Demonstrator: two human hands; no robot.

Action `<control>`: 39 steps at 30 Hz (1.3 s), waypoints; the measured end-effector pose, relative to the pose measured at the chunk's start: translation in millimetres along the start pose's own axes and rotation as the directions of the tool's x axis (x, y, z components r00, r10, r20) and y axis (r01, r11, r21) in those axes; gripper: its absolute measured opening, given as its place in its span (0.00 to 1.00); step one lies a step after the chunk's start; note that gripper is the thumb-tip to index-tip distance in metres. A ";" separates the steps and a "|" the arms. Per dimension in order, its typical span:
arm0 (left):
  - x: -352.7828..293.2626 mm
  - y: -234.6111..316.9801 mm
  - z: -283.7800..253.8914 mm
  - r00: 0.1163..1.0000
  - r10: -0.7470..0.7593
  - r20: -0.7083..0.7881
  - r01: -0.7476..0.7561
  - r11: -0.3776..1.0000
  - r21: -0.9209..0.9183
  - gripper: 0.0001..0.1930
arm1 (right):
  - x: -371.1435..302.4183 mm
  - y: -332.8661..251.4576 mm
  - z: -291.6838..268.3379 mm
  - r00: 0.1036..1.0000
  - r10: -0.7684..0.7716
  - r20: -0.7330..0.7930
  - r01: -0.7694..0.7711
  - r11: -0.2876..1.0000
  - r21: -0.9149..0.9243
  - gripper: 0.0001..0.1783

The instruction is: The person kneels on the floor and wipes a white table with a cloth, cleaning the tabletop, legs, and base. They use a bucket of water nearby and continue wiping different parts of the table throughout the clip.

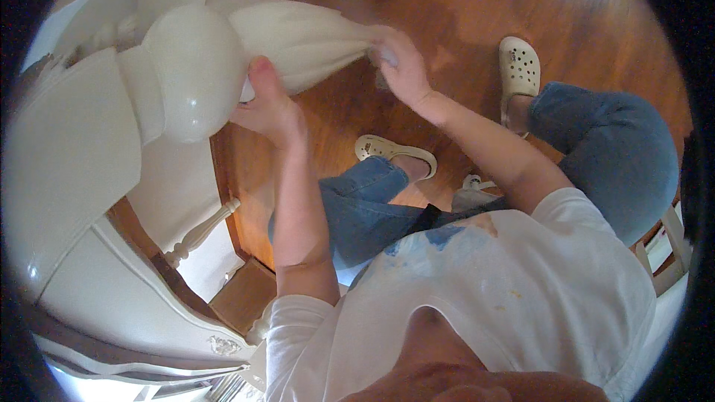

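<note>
A cream-painted turned furniture post [195,67] stretches across the upper left, with a glossy round bulge and a fluted part [298,37] that tapers to the right. My left hand [274,113] is at the near side of the bulge, thumb up. A small white piece [248,91] shows beside that thumb, its kind unclear; the other fingers are mostly hidden. At the narrow end of the fluted part, my right hand [406,71] is closed, slightly blurred. A pale piece [387,55] peeks out between its fingers, too small to name.
On the left stands a large cream furniture panel [119,290] with carved trim. Below the post are a turned spindle [202,234] and a brown box [244,294]. Brown wooden floor [462,0] lies beneath, with my feet in cream clogs [519,67]. A pale bottle-like object [474,192] is near my lap.
</note>
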State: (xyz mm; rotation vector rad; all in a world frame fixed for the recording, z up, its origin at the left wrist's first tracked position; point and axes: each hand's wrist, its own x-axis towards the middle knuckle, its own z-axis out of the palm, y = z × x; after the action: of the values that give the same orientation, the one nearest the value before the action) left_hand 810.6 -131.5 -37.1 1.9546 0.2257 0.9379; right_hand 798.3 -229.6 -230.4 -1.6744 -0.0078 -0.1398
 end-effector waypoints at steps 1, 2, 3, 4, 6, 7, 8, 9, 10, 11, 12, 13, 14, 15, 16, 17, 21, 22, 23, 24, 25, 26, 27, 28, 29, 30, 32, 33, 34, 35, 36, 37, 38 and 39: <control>0.8 -0.2 -1.4 1.000 -0.004 0.017 0.004 1.000 0.031 0.37 | -1.3 19.8 -2.2 1.000 0.001 0.031 0.002 0.995 -0.097 0.18; 1.5 -0.8 -2.7 1.000 -0.016 0.021 0.016 1.000 0.009 0.39 | -1.4 38.7 -5.8 0.994 0.069 0.081 -0.051 0.977 -0.206 0.19; 1.9 -1.6 -4.2 0.999 -0.029 0.024 0.029 1.000 -0.011 0.41 | 1.2 56.1 -10.4 0.972 0.169 0.165 -0.115 0.949 -0.295 0.19; 2.0 -2.5 -6.1 0.997 -0.079 0.003 0.079 0.997 -0.026 0.42 | -1.0 69.6 -14.6 0.980 0.132 0.146 -0.096 0.968 -0.232 0.20; -0.3 -6.0 -7.5 0.999 -0.041 0.003 0.041 0.999 -0.031 0.43 | 3.6 90.4 -15.9 0.971 0.177 0.159 -0.132 0.957 -0.260 0.19; -0.5 -7.8 -8.5 1.000 -0.009 0.015 0.010 1.000 -0.013 0.44 | 2.7 96.5 -15.4 0.966 0.206 0.159 -0.167 0.960 -0.227 0.18; -0.3 -9.7 -9.5 1.000 -0.003 0.008 0.003 1.000 0.009 0.42 | 2.2 101.0 -14.0 0.959 0.238 0.154 -0.206 0.958 -0.199 0.17; 0.3 -11.4 -10.4 0.999 0.031 0.026 -0.033 0.998 0.053 0.39 | 2.3 104.9 -13.3 0.960 0.238 0.151 -0.215 0.964 -0.154 0.16; 1.1 -12.7 -11.6 0.998 0.049 0.041 -0.052 0.995 0.088 0.38 | 2.3 107.1 -11.8 0.953 0.275 0.126 -0.255 0.954 -0.158 0.16; 1.8 -13.9 -12.1 0.996 0.075 0.054 -0.081 0.990 0.118 0.37 | 2.1 108.2 -9.4 0.954 0.283 0.104 -0.267 0.953 -0.144 0.16; 2.4 -14.3 -12.9 0.994 0.086 0.063 -0.094 0.986 0.138 0.37 | 2.0 108.6 -7.9 0.952 0.297 0.076 -0.286 0.950 -0.128 0.15; 2.7 -14.8 -12.6 0.997 0.064 0.037 -0.069 0.987 0.144 0.37 | 2.7 108.3 -6.6 0.956 0.282 0.074 -0.273 0.955 -0.119 0.15; 2.9 -14.6 -12.8 0.994 0.090 0.058 -0.097 0.985 0.144 0.37 | 3.6 107.1 -6.4 0.959 0.274 0.067 -0.266 0.958 -0.108 0.14; 2.7 -14.4 -12.3 0.996 0.083 0.044 -0.088 0.988 0.129 0.37 | 5.0 104.9 -6.7 0.954 0.291 0.064 -0.284 0.953 -0.103 0.14; 2.2 -14.2 -11.5 0.999 0.047 0.022 -0.050 0.990 0.131 0.38 | 6.6 101.7 -7.6 0.968 0.242 0.062 -0.234 0.966 -0.112 0.14; 1.5 -13.6 -11.3 0.998 0.053 0.038 -0.057 0.992 0.112 0.38 | 8.4 97.0 -8.6 0.973 0.219 0.066 -0.210 0.970 -0.125 0.14; 2.4 -15.6 -8.0 0.996 0.076 0.045 -0.077 0.997 0.008 0.37 | 13.1 66.3 -12.7 0.913 0.376 0.157 -0.386 0.922 0.041 0.14; 3.5 -17.8 -6.0 0.989 0.136 0.055 -0.134 0.990 -0.045 0.37 | 14.3 56.3 -10.5 0.927 0.356 0.115 -0.357 0.934 -0.021 0.14; 4.9 -19.4 -5.1 0.992 0.114 0.059 -0.110 0.992 -0.065 0.37 | 14.3 45.9 -7.5 0.950 0.305 0.072 -0.301 0.951 -0.069 0.14; 6.7 -20.9 -4.5 0.989 0.121 0.080 -0.114 0.990 -0.084 0.37 | 15.7 35.8 -4.5 0.964 0.264 0.031 -0.259 0.959 -0.113 0.14; 8.2 -22.0 -3.6 0.986 0.131 0.099 -0.121 0.987 -0.105 0.36 | 13.7 26.1 -6.1 0.964 0.262 0.038 -0.256 0.959 -0.122 0.14; 8.8 -22.5 -2.5 0.989 0.122 0.089 -0.111 0.986 -0.126 0.37 | 12.7 16.2 -5.5 0.976 0.217 -0.001 -0.216 0.972 -0.091 0.14; 8.6 -22.1 -1.7 0.991 0.112 0.079 -0.099 0.984 -0.147 0.37 | 11.4 5.8 -4.6 0.984 0.174 -0.041 -0.177 0.982 -0.061 0.14; 8.2 -20.8 -1.3 0.992 0.100 0.076 -0.088 0.984 -0.153 0.37 | 12.1 -4.1 -4.6 0.987 0.139 -0.078 -0.142 0.989 -0.031 0.13; 7.8 -18.4 -1.8 0.989 0.123 0.084 -0.112 0.986 -0.123 0.37 | 14.1 -13.7 -6.3 0.968 0.251 0.002 -0.251 0.968 0.001 0.14; 7.3 -15.7 -1.9 0.985 0.144 0.100 -0.137 0.988 -0.076 0.38 | 16.4 -23.8 -8.2 0.976 0.217 0.000 -0.217 0.976 0.013 0.14; 6.7 -10.6 -1.1 0.982 0.158 0.107 -0.149 0.985 -0.082 0.38 | 18.0 -46.3 -13.9 0.990 0.137 -0.041 -0.139 0.990 -0.031 0.15; 6.5 -9.0 0.7 0.984 0.150 0.099 -0.137 0.982 -0.132 0.39 | 19.4 -58.4 -17.6 0.989 0.145 -0.042 -0.145 0.989 -0.006 0.14; 6.7 -7.8 2.2 0.981 0.167 0.102 -0.145 0.971 -0.191 0.40 | 21.0 -71.1 -21.5 0.988 0.150 -0.045 -0.150 0.989 0.019 0.13; 7.0 -7.2 3.0 0.985 0.146 0.092 -0.125 0.970 -0.207 0.40 | 22.5 -84.5 -25.3 0.988 0.143 -0.052 -0.142 0.989 0.032 0.12; 7.5 -7.3 3.8 0.985 0.149 0.092 -0.124 0.965 -0.229 0.40 | 24.1 -98.4 -28.9 0.989 0.134 -0.069 -0.129 0.989 0.074 0.11; 7.9 -7.7 4.3 0.984 0.152 0.094 -0.124 0.960 -0.251 0.41 | 25.9 -112.5 -32.5 0.990 0.111 -0.092 -0.101 0.989 0.103 0.11; 8.3 -8.4 4.6 0.983 0.161 0.092 -0.138 0.966 -0.221 0.40 | 27.1 -126.6 -36.1 0.986 0.124 -0.110 -0.115 0.989 0.092 0.11; 8.7 -9.1 4.4 0.981 0.172 0.091 -0.152 0.970 -0.190 0.40 | 26.5 -140.4 -40.3 0.988 0.136 -0.072 -0.116 0.967 0.227 0.11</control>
State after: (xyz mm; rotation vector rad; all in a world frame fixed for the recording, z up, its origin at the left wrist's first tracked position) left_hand 821.5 -125.0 -41.1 1.8667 -0.0813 0.9210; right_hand 808.8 -256.2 -84.7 -1.4390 0.1438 -0.1108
